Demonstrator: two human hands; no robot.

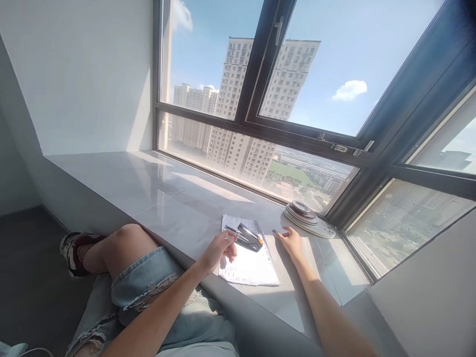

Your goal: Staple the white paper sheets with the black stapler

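Note:
My left hand (222,247) is closed on a dark grey stapler (253,243) with an orange detail at its far end. The stapler's parts are spread apart, and a thin silvery piece shows beside my fingertips. Below it lie white printed sheets (250,267) on the sill. To the right of the sheets, my right hand (291,242) pinches a small dark strip (275,232) between its fingertips; the strip is too small to name surely.
A stack of round plate-like discs (307,218) stands by the window corner, beyond my right hand. The pale tiled sill (178,213) runs along a dark window frame (208,115). My bent legs (137,272) are left of the sill's front edge.

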